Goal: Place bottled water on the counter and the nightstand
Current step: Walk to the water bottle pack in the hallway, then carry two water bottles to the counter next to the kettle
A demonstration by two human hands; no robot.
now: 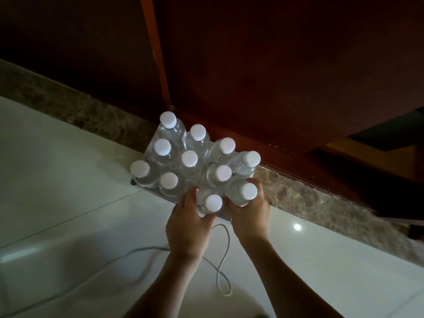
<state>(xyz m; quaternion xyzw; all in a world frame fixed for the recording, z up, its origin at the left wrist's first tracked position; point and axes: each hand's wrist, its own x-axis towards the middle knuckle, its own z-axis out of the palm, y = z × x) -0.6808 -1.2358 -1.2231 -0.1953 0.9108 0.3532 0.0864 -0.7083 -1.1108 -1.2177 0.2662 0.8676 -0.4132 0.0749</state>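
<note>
Head cam looking pretty much straight down here, and the lighting is dim. There's a cluster of clear water bottles (195, 164) with white caps standing upright on a pale glossy tile floor (68, 180), packed tight together right against a brown marbled strip (321, 203) that runs along the base of some dark reddish wood panelling (275, 65). Looks like there's plastic wrap around the lower part of the pack but it's hard to be sure in this light. Both of the person's hands are on the near end of the cluster. The left hand (188, 223) is curled around the nearest bottle (212, 204), fingers wrapped on its left side and the white cap poking up past them. The right hand (250, 216) is cupped around the bottle just beside it (245, 191), fingers curving round the far side of it near the marbled strip. Both of those bottles are touching each other and the rest of the pack. A thin white cord (223, 260) loops across the floor between the two forearms, just below the hands.
</note>
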